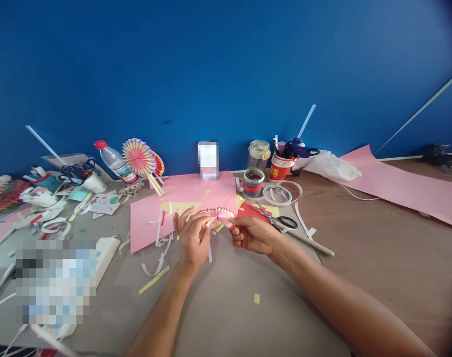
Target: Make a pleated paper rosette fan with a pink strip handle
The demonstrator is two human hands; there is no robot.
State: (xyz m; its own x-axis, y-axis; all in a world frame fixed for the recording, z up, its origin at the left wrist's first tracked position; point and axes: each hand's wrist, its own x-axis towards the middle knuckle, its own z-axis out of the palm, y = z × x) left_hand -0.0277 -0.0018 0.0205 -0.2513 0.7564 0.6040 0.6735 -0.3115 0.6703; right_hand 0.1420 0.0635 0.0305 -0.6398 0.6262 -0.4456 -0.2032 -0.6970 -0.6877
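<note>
Between my two hands is a small pleated paper fan (218,213) in pink and yellow, spread into a half circle. My left hand (194,233) pinches its left end, while my right hand (253,233) grips the right end between thumb and fingers. Pink paper sheets (184,188) and pieces of yellow paper lie just behind the fan. To the right of my right hand, scissors (285,223) rest on red and yellow paper. Two finished-looking pleated fans on sticks, the nearer one a round paper fan (138,157), lean at the back left.
A bottle with a red cap (116,161) leans against the blue wall. Right of centre stand a clear jar (258,154), a tape stack (253,183) and a red paper cup (281,167) of tools. Paper strips (157,265) litter the left side. A large pink sheet (404,186) lies far right.
</note>
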